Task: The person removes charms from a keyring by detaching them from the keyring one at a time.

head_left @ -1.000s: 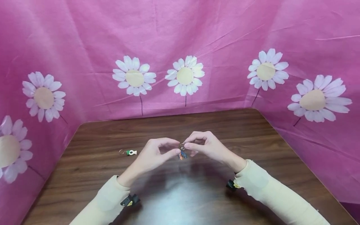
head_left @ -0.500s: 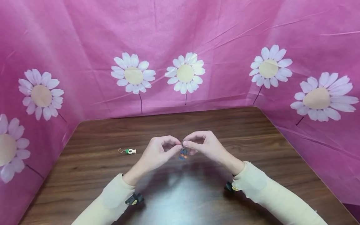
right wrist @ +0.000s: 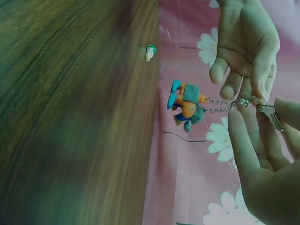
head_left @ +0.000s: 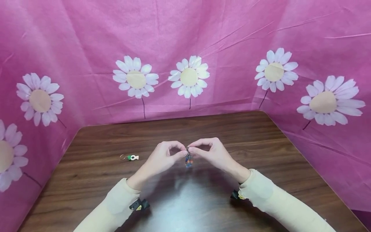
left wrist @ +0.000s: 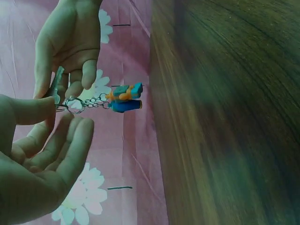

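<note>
Over the middle of the table, my left hand (head_left: 162, 160) and right hand (head_left: 219, 157) meet fingertip to fingertip. Between them a keychain hangs by its chains, with small figures (right wrist: 187, 105) in orange, teal and blue dangling below. Thumb and finger of the left hand pinch the key ring (right wrist: 242, 103) at the top of the chains. A silver key (right wrist: 273, 118) is pinched by the right hand, close against the ring. Fingers partly cover both, so I cannot tell whether the key is threaded on the ring.
A second keychain (head_left: 133, 158), green and white with its own ring, lies on the brown wooden table (head_left: 116, 138) left of the hands. A pink cloth (head_left: 226, 29) printed with white daisies surrounds the table's back and sides.
The dangling figures have swung and turned, and now hang straighter beneath the fingers. Both hands stay nearly in place, with small shifts at the fingertips.
</note>
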Demonstrator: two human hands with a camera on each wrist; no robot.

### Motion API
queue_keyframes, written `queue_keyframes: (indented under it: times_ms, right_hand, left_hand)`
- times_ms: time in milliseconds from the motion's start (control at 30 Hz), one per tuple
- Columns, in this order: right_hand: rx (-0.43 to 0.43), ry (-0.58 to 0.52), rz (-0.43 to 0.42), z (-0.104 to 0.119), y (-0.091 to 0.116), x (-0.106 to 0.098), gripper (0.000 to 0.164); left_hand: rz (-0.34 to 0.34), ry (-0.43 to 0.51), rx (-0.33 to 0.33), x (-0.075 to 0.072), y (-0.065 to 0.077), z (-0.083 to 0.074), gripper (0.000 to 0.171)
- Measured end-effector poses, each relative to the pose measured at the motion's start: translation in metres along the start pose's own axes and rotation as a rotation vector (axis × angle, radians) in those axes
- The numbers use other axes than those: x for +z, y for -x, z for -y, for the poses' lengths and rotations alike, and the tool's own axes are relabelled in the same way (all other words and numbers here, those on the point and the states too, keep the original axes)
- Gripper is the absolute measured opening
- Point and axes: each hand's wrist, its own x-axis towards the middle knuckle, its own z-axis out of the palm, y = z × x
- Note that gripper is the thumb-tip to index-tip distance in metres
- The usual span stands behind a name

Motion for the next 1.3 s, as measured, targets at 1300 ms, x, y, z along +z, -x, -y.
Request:
queue_keyframes:
  times_ms: [1300]
  right_hand:
    - [0.024, 0.114, 0.144, -0.006, -0.007, -0.004, 0.009]
  left_hand:
    - [0.083, 0.551, -0.017, -0.009, 0.004, 0.015, 0.016]
